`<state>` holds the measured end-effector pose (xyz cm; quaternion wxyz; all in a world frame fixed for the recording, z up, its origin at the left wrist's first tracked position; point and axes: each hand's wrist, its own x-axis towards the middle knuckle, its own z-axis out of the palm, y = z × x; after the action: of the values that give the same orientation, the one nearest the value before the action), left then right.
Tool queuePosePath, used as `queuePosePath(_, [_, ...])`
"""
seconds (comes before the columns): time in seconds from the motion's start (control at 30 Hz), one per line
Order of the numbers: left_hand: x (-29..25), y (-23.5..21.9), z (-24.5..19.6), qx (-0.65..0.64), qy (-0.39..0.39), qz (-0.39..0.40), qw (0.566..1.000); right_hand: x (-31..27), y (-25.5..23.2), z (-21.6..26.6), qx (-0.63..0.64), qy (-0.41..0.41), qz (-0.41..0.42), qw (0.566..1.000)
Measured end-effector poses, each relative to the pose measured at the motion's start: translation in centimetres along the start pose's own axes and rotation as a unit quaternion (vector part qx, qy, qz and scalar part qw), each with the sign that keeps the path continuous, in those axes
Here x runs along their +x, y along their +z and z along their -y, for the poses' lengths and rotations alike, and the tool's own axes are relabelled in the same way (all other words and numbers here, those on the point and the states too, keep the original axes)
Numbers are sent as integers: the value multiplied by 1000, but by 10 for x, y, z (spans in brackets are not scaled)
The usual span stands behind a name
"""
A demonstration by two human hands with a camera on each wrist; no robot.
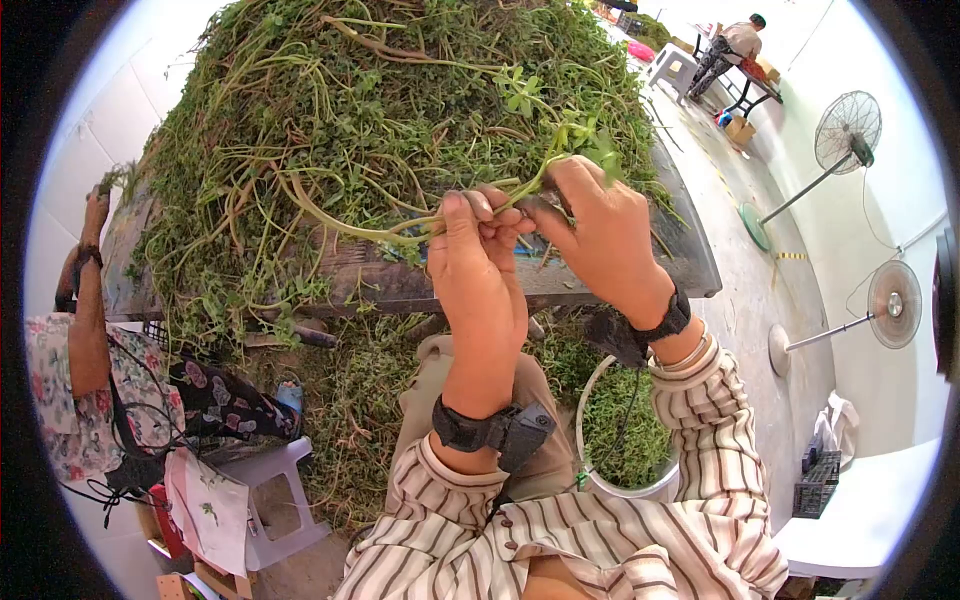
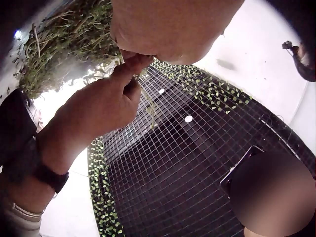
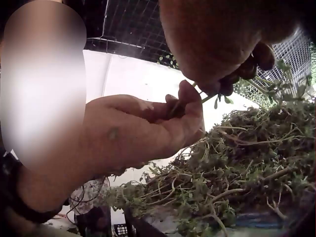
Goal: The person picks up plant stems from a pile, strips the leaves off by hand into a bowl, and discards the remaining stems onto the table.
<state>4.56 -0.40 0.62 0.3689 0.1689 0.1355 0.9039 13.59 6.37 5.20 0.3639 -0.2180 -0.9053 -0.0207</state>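
My left hand [image 1: 478, 270] is raised over the front edge of the table and pinches a long green plant stem [image 1: 350, 229] between thumb and fingers. To its right, my right hand [image 1: 612, 235] grips the leafy end [image 1: 560, 140] of the greenery, its fingertips close to the left ones. In the right wrist view a short piece of stem [image 3: 205, 98] shows between the two hands. Behind them a big heap of leafy stems [image 1: 400, 110] covers the dark table [image 1: 690, 240]. The left wrist view leaves most of the held stem hidden behind the fingers.
A round white tub [image 1: 588, 400] of small leaves stands by my right knee. Loose greenery [image 1: 350, 390] lies on the floor under the table. Another person's arm [image 1: 90, 320] and a white stool [image 1: 285, 500] are at left. Two fans [image 1: 848, 130] stand at right.
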Motion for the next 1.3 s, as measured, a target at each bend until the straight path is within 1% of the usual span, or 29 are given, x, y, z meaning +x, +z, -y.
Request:
queuePosePath(0.03, [0, 1, 0, 0, 0, 0, 1000, 0, 1, -1, 0, 0, 0, 1000])
queuePosePath(0.1, [-1, 2, -1, 2, -9, -14, 1000, 0, 4, -2, 13, -33, 7, 999])
queuePosePath(0.13, [-1, 2, 0, 3, -9, -15, 1000, 0, 4, -3, 14, -33, 8, 999])
queuePosePath(0.2, [-1, 3, 2, 1, -24, -20, 1000, -2, 0, -7, -49, -27, 39, 998])
queuePosePath(0.33, [-2, 1, 16, 11, -46, -7, 999, -7, 1, -30, -40, -21, 19, 999])
queuePosePath(0.37, [-2, 1, 13, 9, -48, -7, 999, -9, 0, -41, -78, -15, 11, 997])
queuePosePath(0.4, [-2, 0, 9, 29, -18, -17, 999, -12, -3, -54, -115, -9, 2, 993])
queuePosePath(0.43, [-1, -2, 3, 48, 12, -27, 998, -17, -9, -71, -117, -8, 4, 993])
queuePosePath(0.47, [3, -5, -7, 42, 30, -26, 998, -21, -18, -89, -119, 51, 8, 992])
queuePosePath(0.5, [7, -7, -13, 39, 32, -27, 998, -20, -26, -98, -120, 108, 13, 987])
queuePosePath(0.53, [10, -10, -18, 23, 36, -25, 999, -23, -31, -102, -120, 105, 15, 987])
queuePosePath(0.57, [10, -11, -21, 8, 39, -20, 999, -28, -36, -104, 45, 238, 21, 970])
queuePosePath(0.6, [9, -9, -19, 6, 37, -38, 999, -31, -42, -100, 207, 362, 23, 909])
queuePosePath(0.63, [8, -7, -17, 5, 36, -34, 999, -32, -43, -96, 206, 362, 19, 909])
queuePosePath(0.67, [7, -7, -14, -2, 24, -41, 999, -34, -41, -89, 324, 377, -25, 867])
queuePosePath(0.7, [6, -6, -13, -9, 12, -49, 999, -34, -40, -85, 437, 385, -69, 810])
queuePosePath(0.73, [5, -5, -12, -8, 10, -47, 999, -37, -41, -87, 437, 385, -72, 810])
queuePosePath(0.8, [4, -5, -11, -2, 11, -50, 999, -42, -40, -91, 574, 337, -39, 745])
queuePosePath(0.83, [3, -4, -11, 0, 10, -49, 999, -43, -40, -90, 575, 338, -41, 744])
queuePosePath(0.9, [2, -2, -10, 10, 5, -61, 998, -41, -42, -85, 530, 369, 16, 763])
queuePosePath(0.93, [2, -2, -9, 10, 5, -59, 998, -38, -41, -77, 530, 369, 15, 764])
queuePosePath(0.97, [2, -2, -9, 8, 2, -53, 999, -34, -38, -66, 420, 334, 7, 844])
queuePosePath(1.0, [2, -2, -8, 6, -1, -46, 999, -31, -34, -58, 302, 293, 0, 907])
queuePosePath(1.03, [2, -3, -7, 7, -2, -46, 999, -28, -31, -55, 302, 294, -1, 907])
queuePosePath(1.1, [1, -3, -5, 3, -11, -46, 999, -24, -25, -51, 251, 223, 6, 942])
queuePosePath(1.13, [1, -3, -4, 5, -11, -46, 999, -22, -22, -46, 252, 224, 6, 941])
queuePosePath(1.2, [1, -2, -4, 7, -20, -42, 999, -18, -18, -37, 215, 234, 56, 947])
queuePosePath(1.23, [1, -2, -4, 9, -20, -42, 999, -18, -13, -37, 216, 234, 55, 946])
queuePosePath(1.3, [1, -3, -4, 7, -22, -35, 999, -17, -3, -40, 173, 150, 30, 973])
